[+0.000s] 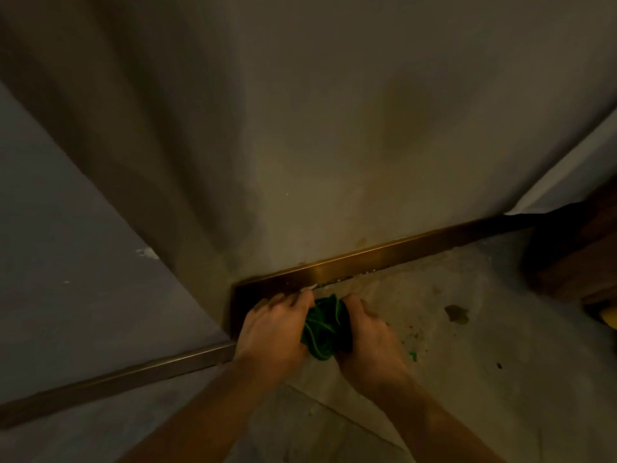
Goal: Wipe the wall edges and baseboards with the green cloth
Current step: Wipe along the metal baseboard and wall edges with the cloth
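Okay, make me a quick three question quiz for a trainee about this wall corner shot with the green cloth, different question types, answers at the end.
1. True or false: the green cloth is bunched between the left hand and the right hand.
2. Multiple choice: where is the cloth? A) high up on the wall B) low, just in front of the baseboard near the corner C) draped over the dark object at the far right
3. Fill in: the dark blotch to the right of the hands lies on the ____.

Key: 1 true; 2 B; 3 floor
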### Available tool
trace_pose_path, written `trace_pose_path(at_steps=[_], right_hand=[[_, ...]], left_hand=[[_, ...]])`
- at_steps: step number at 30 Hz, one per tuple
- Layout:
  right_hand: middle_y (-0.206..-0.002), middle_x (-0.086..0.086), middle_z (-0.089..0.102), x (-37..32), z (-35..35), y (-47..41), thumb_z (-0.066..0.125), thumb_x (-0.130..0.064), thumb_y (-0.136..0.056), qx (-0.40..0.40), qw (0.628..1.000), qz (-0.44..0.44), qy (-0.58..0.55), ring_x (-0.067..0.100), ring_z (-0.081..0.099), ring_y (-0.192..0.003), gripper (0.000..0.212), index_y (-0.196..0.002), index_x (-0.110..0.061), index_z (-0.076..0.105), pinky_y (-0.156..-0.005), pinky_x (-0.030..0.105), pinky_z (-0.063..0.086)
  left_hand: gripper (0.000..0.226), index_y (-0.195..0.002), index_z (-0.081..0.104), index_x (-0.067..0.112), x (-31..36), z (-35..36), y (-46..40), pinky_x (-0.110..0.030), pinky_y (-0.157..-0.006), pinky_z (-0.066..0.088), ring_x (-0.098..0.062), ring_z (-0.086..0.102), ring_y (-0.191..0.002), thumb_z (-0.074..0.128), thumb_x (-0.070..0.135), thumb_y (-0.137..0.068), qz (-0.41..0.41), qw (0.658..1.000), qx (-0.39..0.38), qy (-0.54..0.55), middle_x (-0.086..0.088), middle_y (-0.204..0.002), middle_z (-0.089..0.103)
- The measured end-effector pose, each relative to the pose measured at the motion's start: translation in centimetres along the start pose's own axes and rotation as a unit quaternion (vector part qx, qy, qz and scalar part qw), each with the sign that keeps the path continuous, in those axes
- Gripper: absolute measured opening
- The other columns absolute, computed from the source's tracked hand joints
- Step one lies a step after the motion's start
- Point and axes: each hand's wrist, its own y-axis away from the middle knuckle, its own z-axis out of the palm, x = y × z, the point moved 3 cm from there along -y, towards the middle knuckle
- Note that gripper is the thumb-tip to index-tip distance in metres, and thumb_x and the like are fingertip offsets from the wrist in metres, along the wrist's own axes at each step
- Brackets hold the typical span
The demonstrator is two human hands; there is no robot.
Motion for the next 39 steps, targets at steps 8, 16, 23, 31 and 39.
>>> trace_pose_path(at_steps=[8,16,23,31,39], right_hand=[[-0.131,-0.006,0.040,2.7,5.5,-0.9,0.081,-0.034,-0.071,-0.038,0.998,-0.049,-0.032,0.016,0.049,-0.113,0.089,-0.144,-0.033,0.029,-0.094,0.036,0.047],[-0.119,-0.005,0.051,3.8,6.3,-2.6,0.070,-0.018,-0.080,0.003,0.997,-0.074,0.020,0.020,0.059,-0.098,0.051,-0.120,-0.037,0.046,-0.079,0.037,0.052],[-0.120,-0.005,0.055,5.0,5.7,-4.5,0.072,-0.022,-0.075,0.040,0.991,-0.078,0.101,0.024,0.060,-0.099,0.056,-0.121,-0.036,0.044,-0.076,0.041,0.055],[-0.126,0.002,0.053,6.2,5.3,-6.3,0.073,-0.015,-0.069,0.042,0.983,-0.097,0.148,0.030,0.058,-0.102,0.064,-0.127,-0.028,0.050,-0.074,0.042,0.055],[-0.124,0.006,0.051,5.6,8.0,-8.5,0.081,-0.022,-0.065,-0.035,0.947,-0.164,0.275,0.031,0.060,-0.096,0.067,-0.124,-0.027,0.049,-0.066,0.041,0.056]], left_hand=[[0.053,-0.116,0.036,0.037,-1.1,6.5,0.0,-0.039,-0.080,0.043,-0.025,0.060,-0.112,0.069,0.036,-0.074,-0.081,0.994,0.019,0.065,0.003,-0.116,0.063],[0.041,-0.108,0.040,0.039,-1.7,7.7,0.4,-0.034,-0.072,0.038,-0.019,0.061,-0.103,0.067,0.041,-0.077,-0.078,0.989,0.075,0.101,0.009,-0.108,0.064],[0.095,-0.151,0.024,0.031,-3.5,12.3,0.3,-0.040,-0.116,0.026,-0.019,0.030,-0.143,0.043,0.084,-0.074,-0.104,0.990,0.068,0.062,0.004,-0.153,0.037],[0.131,-0.157,-0.015,0.022,-4.2,16.8,-0.9,-0.050,-0.121,-0.013,-0.027,-0.027,-0.150,0.008,0.105,-0.058,-0.125,0.992,0.018,0.024,-0.008,-0.167,-0.015],[0.121,-0.159,0.004,0.015,-4.3,20.3,-1.6,-0.060,-0.121,0.013,-0.032,-0.004,-0.154,0.027,0.097,-0.073,-0.147,0.988,0.026,0.047,-0.012,-0.168,0.006]])
